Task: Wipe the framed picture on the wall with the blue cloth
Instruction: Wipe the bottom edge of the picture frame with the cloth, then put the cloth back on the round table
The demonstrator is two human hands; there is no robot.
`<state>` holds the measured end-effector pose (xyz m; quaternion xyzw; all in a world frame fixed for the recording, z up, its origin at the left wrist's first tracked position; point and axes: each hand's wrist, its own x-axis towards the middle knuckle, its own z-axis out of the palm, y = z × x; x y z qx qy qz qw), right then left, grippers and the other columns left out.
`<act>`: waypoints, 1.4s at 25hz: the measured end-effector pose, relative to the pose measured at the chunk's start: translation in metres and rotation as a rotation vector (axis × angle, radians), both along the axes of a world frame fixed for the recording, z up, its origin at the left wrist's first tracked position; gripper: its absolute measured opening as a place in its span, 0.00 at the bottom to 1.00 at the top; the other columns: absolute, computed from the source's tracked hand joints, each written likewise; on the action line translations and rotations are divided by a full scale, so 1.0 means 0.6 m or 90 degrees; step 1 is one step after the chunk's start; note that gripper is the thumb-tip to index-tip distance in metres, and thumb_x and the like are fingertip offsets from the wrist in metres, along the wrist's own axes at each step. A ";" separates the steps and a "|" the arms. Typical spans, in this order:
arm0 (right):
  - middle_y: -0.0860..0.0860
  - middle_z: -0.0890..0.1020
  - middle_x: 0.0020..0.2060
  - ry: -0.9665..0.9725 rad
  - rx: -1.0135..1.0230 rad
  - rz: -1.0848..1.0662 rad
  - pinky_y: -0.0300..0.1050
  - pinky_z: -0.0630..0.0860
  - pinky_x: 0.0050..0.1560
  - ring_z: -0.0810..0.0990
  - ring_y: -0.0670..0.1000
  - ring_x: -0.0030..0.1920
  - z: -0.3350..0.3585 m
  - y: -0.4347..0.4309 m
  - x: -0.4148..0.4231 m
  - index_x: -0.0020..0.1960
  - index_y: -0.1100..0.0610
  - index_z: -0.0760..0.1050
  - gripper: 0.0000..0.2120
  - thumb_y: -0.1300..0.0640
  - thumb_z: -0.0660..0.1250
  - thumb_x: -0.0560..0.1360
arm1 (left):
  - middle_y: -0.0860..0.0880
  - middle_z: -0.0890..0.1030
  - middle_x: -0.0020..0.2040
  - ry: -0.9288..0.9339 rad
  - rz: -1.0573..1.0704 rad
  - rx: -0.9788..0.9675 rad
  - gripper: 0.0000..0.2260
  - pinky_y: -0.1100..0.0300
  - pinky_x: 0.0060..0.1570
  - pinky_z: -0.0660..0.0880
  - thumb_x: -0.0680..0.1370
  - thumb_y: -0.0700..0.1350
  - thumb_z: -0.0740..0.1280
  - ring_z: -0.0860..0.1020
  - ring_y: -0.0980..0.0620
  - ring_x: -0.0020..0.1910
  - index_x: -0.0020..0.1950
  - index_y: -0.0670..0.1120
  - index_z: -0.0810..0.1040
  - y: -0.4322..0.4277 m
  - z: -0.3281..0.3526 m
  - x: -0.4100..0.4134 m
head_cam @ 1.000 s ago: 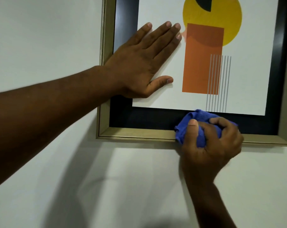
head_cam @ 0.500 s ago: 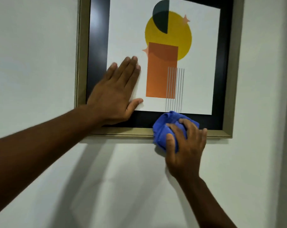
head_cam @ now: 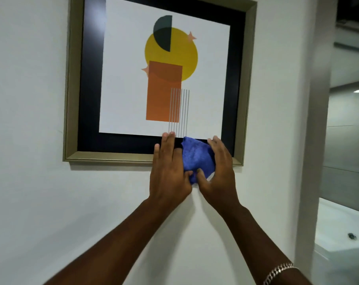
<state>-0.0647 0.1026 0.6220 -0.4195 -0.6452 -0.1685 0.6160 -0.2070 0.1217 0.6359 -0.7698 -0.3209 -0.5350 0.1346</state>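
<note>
Both forearms are bare to the bottom edge of the view with no sleeves showing, both hands, the left hand (head_cam: 168,173) and the right hand (head_cam: 219,171), are ungloved and ringless, and a silver chain-link bracelet (head_cam: 278,272) circles the right wrist.

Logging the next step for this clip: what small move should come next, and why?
Probably re-bunch the blue cloth into the right hand and free the left hand. Both hands hold the cloth between them at the lower right of the framed picture, so no wiping stroke can start until one takes a firm grip.
</note>
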 end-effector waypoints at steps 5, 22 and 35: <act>0.45 0.69 0.71 0.101 -0.006 0.038 0.22 0.63 0.67 0.67 0.40 0.70 -0.016 -0.033 0.044 0.75 0.54 0.60 0.41 0.60 0.78 0.68 | 0.34 0.82 0.49 -0.122 -0.087 0.048 0.15 0.46 0.63 0.74 0.68 0.28 0.72 0.80 0.34 0.52 0.54 0.33 0.76 -0.040 -0.034 0.038; 0.59 0.85 0.46 0.538 -0.518 0.087 0.49 0.83 0.46 0.84 0.56 0.47 -0.567 -0.197 0.259 0.51 0.60 0.79 0.08 0.55 0.69 0.77 | 0.50 0.77 0.38 -0.353 -0.202 -0.511 0.15 0.73 0.30 0.71 0.74 0.42 0.73 0.75 0.59 0.31 0.51 0.46 0.67 -0.183 -0.597 0.271; 0.61 0.72 0.70 0.458 -0.998 -0.124 0.60 0.69 0.71 0.71 0.62 0.68 -1.096 -0.254 0.325 0.73 0.61 0.63 0.26 0.60 0.66 0.77 | 0.45 0.77 0.60 -0.014 -0.151 -1.006 0.30 0.64 0.47 0.75 0.71 0.29 0.62 0.78 0.49 0.55 0.69 0.49 0.62 -0.224 -1.114 0.311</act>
